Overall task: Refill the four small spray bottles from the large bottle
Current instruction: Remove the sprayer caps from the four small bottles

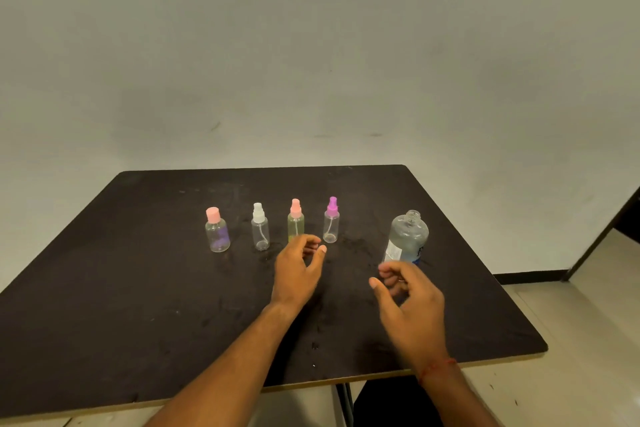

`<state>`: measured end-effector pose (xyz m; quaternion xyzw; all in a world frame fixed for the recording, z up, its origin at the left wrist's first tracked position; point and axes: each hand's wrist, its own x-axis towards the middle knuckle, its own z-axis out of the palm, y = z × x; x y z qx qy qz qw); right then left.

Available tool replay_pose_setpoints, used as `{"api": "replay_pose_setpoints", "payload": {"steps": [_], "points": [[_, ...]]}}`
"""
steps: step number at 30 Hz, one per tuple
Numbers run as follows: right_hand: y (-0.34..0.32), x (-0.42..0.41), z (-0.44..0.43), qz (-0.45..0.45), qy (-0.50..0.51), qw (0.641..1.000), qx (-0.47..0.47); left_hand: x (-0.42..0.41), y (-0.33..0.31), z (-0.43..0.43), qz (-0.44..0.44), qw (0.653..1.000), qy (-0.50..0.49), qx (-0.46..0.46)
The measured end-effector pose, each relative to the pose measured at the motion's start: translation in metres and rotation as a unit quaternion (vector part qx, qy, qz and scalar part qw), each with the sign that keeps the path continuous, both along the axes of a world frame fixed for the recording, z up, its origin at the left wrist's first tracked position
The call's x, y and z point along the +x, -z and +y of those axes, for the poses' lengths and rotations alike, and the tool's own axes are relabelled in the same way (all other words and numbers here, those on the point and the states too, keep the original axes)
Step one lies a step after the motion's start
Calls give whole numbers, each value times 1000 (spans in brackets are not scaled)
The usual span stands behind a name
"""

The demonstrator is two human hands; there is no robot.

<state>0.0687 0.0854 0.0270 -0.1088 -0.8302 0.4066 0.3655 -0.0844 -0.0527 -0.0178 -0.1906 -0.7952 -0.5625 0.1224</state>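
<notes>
- Thread, thin and red [438,366], circles our right wrist above the near edge of the dark matte table [138,288].
- Our right hand [410,298] hovers over the table, fingers loosely curled, thumb apart, holding nothing.
- Our left hand [298,270] hovers further in, also loosely curled and empty.
- Just beyond our right hand stands the large clear plastic bottle [407,236], upright and uncapped.
- To its left we see four small clear bottles upright in a row: the purple-sprayer bottle [331,222], the pink-sprayer bottle [295,220] behind our left fingertips, the white-sprayer bottle [259,229], and the flat pink-capped bottle [217,232].
</notes>
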Motion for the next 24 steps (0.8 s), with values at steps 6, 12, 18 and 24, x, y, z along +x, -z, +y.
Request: {"api": "replay_pose_setpoints", "payload": {"steps": [6,12,18,24], "points": [[-14,-79,-29,-34,-38,998,-22,-6,14,-5,10,1000,-5,2],[-19,-152,-22,-57,19,997,-44,-2,14,-6,60,996,17,-57],[-13,-189,-5,-120,36,992,-16,-3,13,-6,63,996,12,-55],[-19,-171,-10,-115,11,993,-4,-3,15,-6,39,997,17,-58]]}}
